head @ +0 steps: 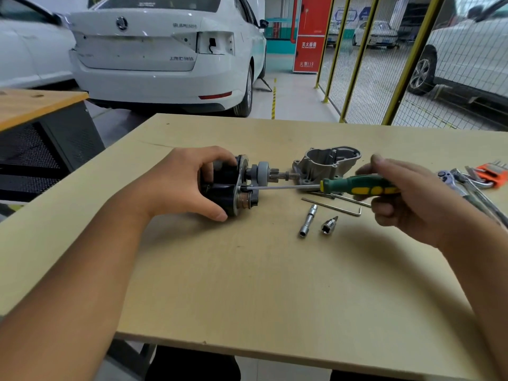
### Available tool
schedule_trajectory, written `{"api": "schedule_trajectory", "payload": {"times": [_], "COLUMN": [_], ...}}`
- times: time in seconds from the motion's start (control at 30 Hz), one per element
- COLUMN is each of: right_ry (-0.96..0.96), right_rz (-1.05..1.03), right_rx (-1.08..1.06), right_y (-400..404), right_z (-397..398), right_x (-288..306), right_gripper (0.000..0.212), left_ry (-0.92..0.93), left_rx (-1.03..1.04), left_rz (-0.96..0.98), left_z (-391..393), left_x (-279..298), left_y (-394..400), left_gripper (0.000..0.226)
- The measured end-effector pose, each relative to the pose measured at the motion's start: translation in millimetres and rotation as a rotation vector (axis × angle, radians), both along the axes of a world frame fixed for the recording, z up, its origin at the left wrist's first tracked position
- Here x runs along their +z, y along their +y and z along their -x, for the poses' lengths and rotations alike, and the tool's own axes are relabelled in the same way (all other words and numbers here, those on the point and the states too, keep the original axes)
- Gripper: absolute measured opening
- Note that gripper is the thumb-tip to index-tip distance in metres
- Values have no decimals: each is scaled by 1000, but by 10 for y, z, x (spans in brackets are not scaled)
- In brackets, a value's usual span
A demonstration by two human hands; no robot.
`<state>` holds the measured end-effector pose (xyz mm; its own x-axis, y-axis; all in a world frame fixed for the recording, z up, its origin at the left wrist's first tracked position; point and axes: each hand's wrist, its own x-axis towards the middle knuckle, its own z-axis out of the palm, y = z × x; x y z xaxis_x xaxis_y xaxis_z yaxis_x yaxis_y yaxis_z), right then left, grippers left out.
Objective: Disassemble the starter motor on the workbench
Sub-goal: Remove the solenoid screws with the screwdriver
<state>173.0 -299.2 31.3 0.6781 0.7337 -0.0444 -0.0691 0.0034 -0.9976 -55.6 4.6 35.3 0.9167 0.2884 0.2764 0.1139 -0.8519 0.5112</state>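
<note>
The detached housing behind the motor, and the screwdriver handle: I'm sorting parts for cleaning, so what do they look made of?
The housing looks like cast aluminium: dull pale grey, matte, with moulded ribs and bolt ears; it could be another light alloy. The screwdriver handle, gripped by the right hand, looks like glossy green plastic with yellow inserts, perhaps rubbery; its shaft is bright bare steel.

Premises: vehicle repair workshop. Evidence: white car (165,50) with tail lamp removed parked behind a wooden workbench (275,270); yellow mesh fencing (365,64); red fire cabinet (312,34); hex keys (492,176) and sockets (308,221) laid out.
</note>
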Motion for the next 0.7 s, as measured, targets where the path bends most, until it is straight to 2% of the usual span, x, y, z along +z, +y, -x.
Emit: {"api": "schedule_trajectory", "payload": {"times": [0.07, 0.17, 0.3, 0.37, 0.47, 0.57, 0.7], "right_ry": [4, 12, -3, -30, -53, -27, -7], "right_rz": [52, -48, -101, -35, 77, -6, -79], "right_rx": [-49, -8, 5, -25, -89, -53, -41], "right_y": [2, -11, -28, -8, 9, -17, -32], "right_z": [-3, -37, -42, 0, 26, -12, -32], "right_x": [5, -1, -12, -7, -7, -3, -23], "right_gripper": [39, 19, 37, 32, 43, 28, 34], "left_ry": [-1, 11, 56, 78, 110, 138, 147], "left_rx": [-17, -48, -74, -81, -95, -106, -120], "left_rz": [-14, -51, -103, -114, -134, -152, -149], "left_z": [-1, -7, -23, -28, -23, -23, -35], "left_x": [-2, 6, 36, 45, 38, 20, 10], "left_y": [-3, -28, -100, -114, -83, -43, -26], "left_gripper": [84, 81, 74, 73, 71, 70, 69]}}
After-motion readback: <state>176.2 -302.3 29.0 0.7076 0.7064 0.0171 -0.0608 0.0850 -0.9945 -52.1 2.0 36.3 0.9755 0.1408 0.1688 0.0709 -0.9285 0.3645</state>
